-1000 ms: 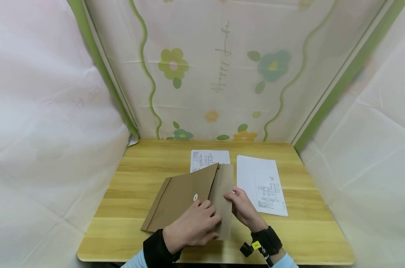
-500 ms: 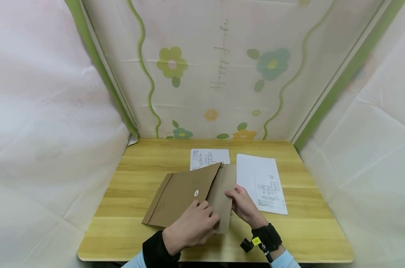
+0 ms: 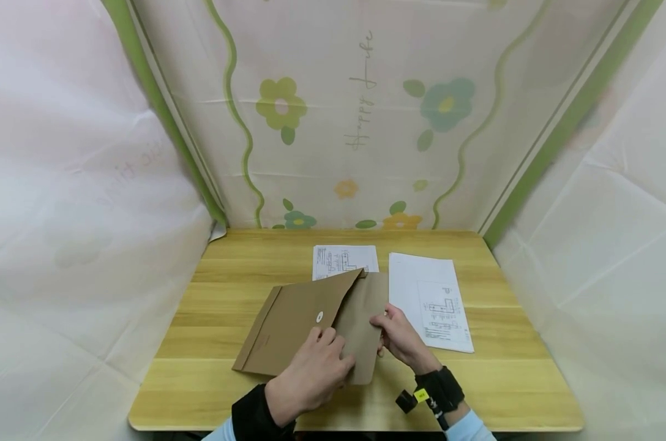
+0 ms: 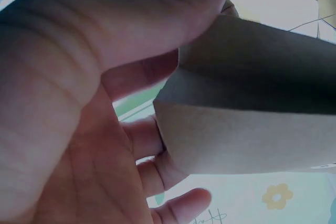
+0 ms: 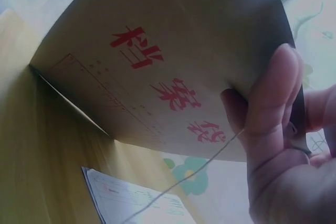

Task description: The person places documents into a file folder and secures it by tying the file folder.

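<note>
A brown envelope (image 3: 291,321) slants up from the desk (image 3: 201,334), toward 9 o'clock of its middle. Your left hand (image 3: 313,373) pinches its open end; at 2 o'clock from there, your right hand (image 3: 401,340) pinches the flap (image 3: 368,294). Uneven pulling between the two could tear that flap. The loose string (image 5: 184,179) by your right hand might snag, and swinging toward 12 o'clock could shove the papers (image 3: 338,258).

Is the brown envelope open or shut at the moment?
Open: the envelope's flap extends outward, pinched by the right hand, and the left wrist view shows a dark gap between the envelope's layers.
</note>
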### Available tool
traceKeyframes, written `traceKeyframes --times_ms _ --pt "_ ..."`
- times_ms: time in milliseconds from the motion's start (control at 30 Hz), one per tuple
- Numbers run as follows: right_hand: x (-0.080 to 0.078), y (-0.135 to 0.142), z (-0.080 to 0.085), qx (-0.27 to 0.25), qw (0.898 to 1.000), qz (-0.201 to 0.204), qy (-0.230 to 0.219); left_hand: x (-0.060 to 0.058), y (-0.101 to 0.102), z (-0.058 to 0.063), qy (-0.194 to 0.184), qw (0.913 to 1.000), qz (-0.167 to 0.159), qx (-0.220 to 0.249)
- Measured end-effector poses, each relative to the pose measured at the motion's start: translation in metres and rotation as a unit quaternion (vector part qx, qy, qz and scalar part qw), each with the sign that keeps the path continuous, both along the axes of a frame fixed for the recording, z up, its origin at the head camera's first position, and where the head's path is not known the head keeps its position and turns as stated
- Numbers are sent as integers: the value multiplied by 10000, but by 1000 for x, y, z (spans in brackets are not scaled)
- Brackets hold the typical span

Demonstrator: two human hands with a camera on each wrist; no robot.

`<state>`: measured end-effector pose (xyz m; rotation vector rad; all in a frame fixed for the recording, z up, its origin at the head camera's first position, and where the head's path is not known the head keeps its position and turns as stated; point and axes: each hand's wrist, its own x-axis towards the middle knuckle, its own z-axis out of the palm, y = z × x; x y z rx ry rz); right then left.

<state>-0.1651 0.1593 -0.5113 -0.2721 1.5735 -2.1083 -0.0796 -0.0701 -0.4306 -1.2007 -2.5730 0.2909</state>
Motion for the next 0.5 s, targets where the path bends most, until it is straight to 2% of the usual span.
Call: traceKeyframes --times_ms 300,500 --pt "0 2 4 579 9981 -135 187 -2 0 -2 226 9996 -79 122" --pt "-2 0 3 814 9959 18 384 -1 0 -6 532 9978 -375 107"
